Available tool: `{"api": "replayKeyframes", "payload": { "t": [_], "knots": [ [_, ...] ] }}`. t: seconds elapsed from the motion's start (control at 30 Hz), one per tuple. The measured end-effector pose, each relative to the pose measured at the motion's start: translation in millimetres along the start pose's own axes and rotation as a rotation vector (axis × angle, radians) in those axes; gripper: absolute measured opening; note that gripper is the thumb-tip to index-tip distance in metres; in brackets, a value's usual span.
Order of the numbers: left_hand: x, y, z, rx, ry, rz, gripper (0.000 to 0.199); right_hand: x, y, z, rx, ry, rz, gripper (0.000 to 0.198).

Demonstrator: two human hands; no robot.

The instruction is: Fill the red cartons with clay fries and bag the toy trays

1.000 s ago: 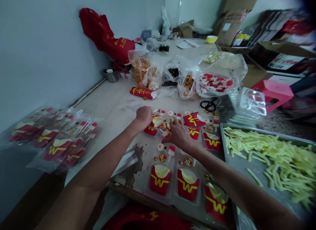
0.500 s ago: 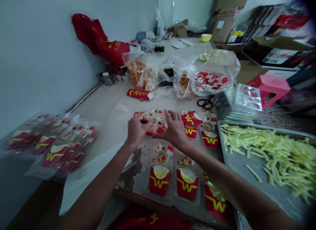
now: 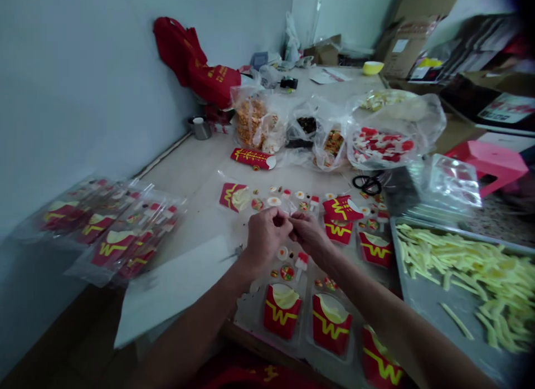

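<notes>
My left hand point(image 3: 270, 233) and my right hand point(image 3: 310, 233) meet over the middle of the table, fingertips pinched together. Whatever sits between them is too small and hidden to make out. Beneath and around them lie clear plastic trays, each with a red fries carton point(image 3: 282, 314) marked with a yellow W and miniature foods. Among these are a fried egg point(image 3: 282, 253), a pizza point(image 3: 287, 272) and a red-and-white popsicle point(image 3: 301, 262). Another carton point(image 3: 233, 196) lies tilted beyond my left hand. A loose, flat red carton point(image 3: 343, 208) rests over a tray right of my right hand.
At right, a metal tray point(image 3: 422, 300) holds loose imitation fries point(image 3: 468, 261). Plastic bags of small pieces point(image 3: 382, 145) stand behind, near black scissors point(image 3: 368, 184). Bagged sets point(image 3: 115, 247) and a white sheet point(image 3: 175, 291) lie at left; stacked clear trays point(image 3: 449, 183) stand at right.
My right hand, spread before, has closed its fingers and come together with my left hand's fingertips. The camera view has turned slightly left, so the table appears farther right.
</notes>
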State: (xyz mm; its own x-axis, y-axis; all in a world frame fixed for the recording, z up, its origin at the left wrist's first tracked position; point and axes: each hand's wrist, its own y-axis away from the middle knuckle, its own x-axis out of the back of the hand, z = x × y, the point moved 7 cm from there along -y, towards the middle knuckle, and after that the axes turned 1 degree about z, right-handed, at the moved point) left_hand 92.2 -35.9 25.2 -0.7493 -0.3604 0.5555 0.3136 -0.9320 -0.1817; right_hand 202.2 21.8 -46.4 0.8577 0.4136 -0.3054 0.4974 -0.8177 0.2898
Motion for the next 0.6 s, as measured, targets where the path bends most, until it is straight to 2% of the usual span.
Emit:
{"api": "replayKeyframes", "payload": {
  "t": [0.03, 0.17, 0.2, 0.27, 0.33, 0.4, 0.53, 0.6],
  "knots": [
    [9.7, 1.2, 3.5, -0.066, -0.03, -0.021, 0.019, -0.4, 1.0, -4.7, 0.009, 0.01, -0.023, 0.042],
    [56.2, -0.1, 16.3, -0.484, -0.402, -0.154, 0.1, 1.8, 2.0, -18.7, -0.062, 0.148, -0.118, 0.035],
    [64.5, -1.7, 13.4, -0.544, -0.486, -0.229, 0.108, -0.2, -2.9, -20.4, -0.078, 0.167, -0.142, 0.034],
    [82.7, -8.1, -0.4, -0.549, -0.57, -0.358, 0.11, -14.1, -18.7, -22.3, -0.09, 0.18, -0.217, 0.031],
    [110.2, -16.9, -21.3, -0.445, -0.624, -0.373, 0.107, -35.5, -36.8, -25.2, -0.063, 0.2, -0.264, 0.031],
    [151.8, -22.9, -48.3, -0.285, -0.698, -0.288, 0.103, -54.9, -51.9, -29.7, -0.01, 0.236, -0.268, 0.035],
    [271.5, -19.3, -116.5, 0.107, -0.792, -0.034, 0.093, -68.2, -68.4, -29.4, 0.024, 0.277, -0.247, 0.045],
    [323.3, -14.2, -149.7, 0.282, -0.762, -0.007, 0.085, -65.0, -69.4, -22.5, -0.014, 0.293, -0.239, 0.047]
  ]
}}
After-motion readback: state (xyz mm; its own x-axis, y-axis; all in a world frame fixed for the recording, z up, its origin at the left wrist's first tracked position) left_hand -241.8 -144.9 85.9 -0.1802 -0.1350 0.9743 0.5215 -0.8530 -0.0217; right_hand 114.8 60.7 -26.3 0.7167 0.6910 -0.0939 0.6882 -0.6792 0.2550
